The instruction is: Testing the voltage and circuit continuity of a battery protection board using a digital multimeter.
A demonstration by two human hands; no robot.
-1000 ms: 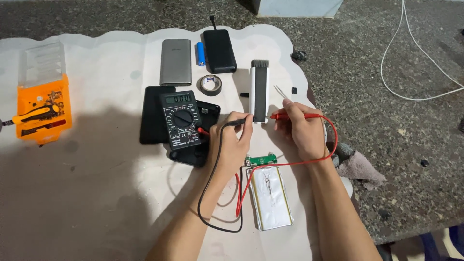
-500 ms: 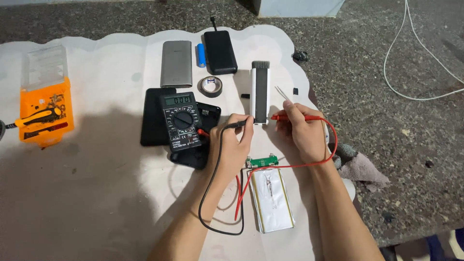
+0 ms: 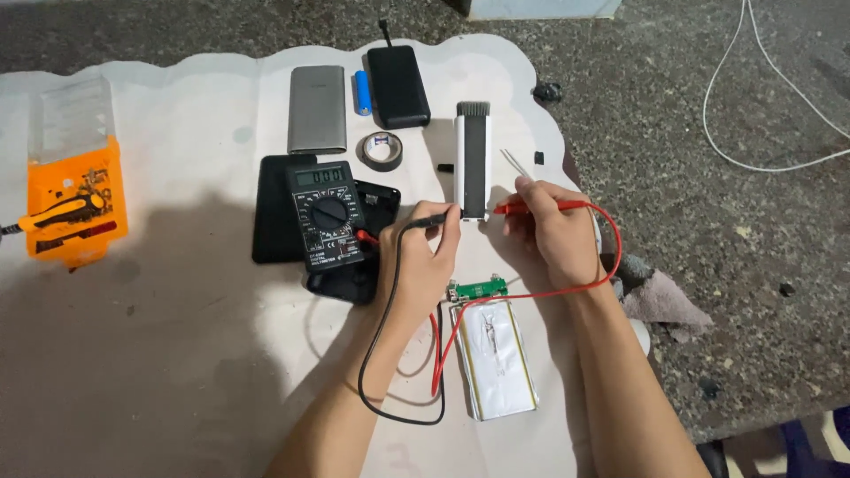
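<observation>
Head view looks down on a speckled stone floor (image 3: pixel 726 221) under a white scalloped mat (image 3: pixel 177 336). On the mat lie a silver battery pouch (image 3: pixel 498 358) and a black multimeter (image 3: pixel 326 215). Left hand (image 3: pixel 423 265) pinches the black probe (image 3: pixel 429 219); right hand (image 3: pixel 549 232) pinches the red probe (image 3: pixel 540 207), both at the white power bank's (image 3: pixel 473 159) near end.
</observation>
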